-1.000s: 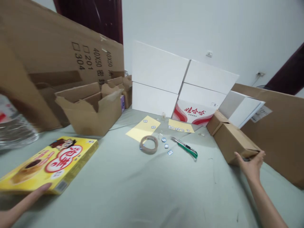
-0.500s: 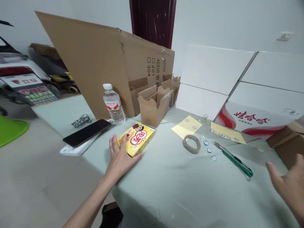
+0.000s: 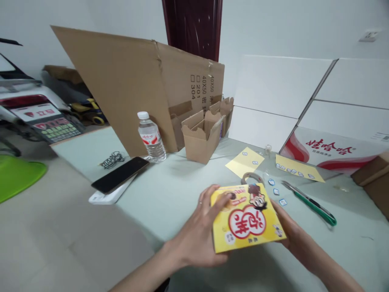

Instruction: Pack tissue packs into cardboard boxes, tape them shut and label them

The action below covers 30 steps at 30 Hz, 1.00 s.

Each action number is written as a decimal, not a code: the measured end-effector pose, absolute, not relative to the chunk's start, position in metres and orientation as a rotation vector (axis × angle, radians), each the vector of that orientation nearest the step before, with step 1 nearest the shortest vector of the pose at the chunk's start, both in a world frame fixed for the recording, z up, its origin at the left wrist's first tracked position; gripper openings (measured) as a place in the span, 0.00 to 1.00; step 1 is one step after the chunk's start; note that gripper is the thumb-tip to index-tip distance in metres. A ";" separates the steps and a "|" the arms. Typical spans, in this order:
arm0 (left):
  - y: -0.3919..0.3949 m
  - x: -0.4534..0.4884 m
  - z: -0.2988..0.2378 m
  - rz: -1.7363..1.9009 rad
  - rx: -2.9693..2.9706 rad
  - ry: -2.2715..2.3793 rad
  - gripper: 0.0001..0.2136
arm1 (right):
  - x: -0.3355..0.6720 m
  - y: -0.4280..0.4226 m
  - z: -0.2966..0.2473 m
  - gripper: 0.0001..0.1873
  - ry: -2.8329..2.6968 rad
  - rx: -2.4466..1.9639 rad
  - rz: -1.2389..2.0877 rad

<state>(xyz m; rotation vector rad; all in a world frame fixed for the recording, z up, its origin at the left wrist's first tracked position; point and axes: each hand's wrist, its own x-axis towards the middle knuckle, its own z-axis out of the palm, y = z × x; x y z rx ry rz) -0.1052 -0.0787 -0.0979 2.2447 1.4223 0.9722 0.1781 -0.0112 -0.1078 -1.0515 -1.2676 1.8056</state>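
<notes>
A yellow snack box (image 3: 247, 217) with red lettering and a cartoon figure is held up above the table, its printed face tilted toward me. My left hand (image 3: 202, 231) grips its left side, thumb across the front. On the right side my right hand (image 3: 288, 227) holds it from behind, most of those fingers hidden by the box. Just beyond the box lies a roll of tape (image 3: 253, 177), partly covered by it. Several small blue-edged stickers (image 3: 276, 192) and a green utility knife (image 3: 316, 207) with its blade showing lie to the right.
Yellow sheets (image 3: 245, 163) bearing small stickers lie farther back. A water bottle (image 3: 152, 138), a black phone (image 3: 120, 175) on a white device and a coiled cable (image 3: 112, 160) are at left. Small open cartons (image 3: 200, 142) stand before a large cardboard panel (image 3: 121, 89).
My left hand has lifted the yellow box off the table and brought it right and nearer. My right hand has come in from the far right and taken its other side.
</notes>
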 end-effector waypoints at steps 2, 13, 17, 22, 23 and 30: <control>-0.068 -0.089 -0.101 0.914 2.296 1.299 0.60 | 0.169 -0.016 -0.106 0.49 -1.131 -1.181 1.737; 0.106 -0.136 -0.042 1.302 2.158 2.319 0.36 | 0.237 0.009 -0.121 0.18 -0.672 -1.208 1.248; 0.133 -0.163 -0.041 1.367 2.105 2.332 0.09 | 0.243 0.007 -0.125 0.19 -0.741 -1.209 1.198; 0.095 -0.186 -0.042 1.683 2.079 2.254 0.09 | 0.248 0.007 -0.116 0.16 -0.637 -1.179 1.158; 0.081 -0.187 -0.041 1.726 2.109 2.208 0.12 | 0.250 0.009 -0.112 0.16 -0.607 -1.172 1.134; -0.024 -0.141 -0.054 1.758 2.552 1.491 0.07 | 0.267 0.010 -0.078 0.21 -0.527 -1.012 0.975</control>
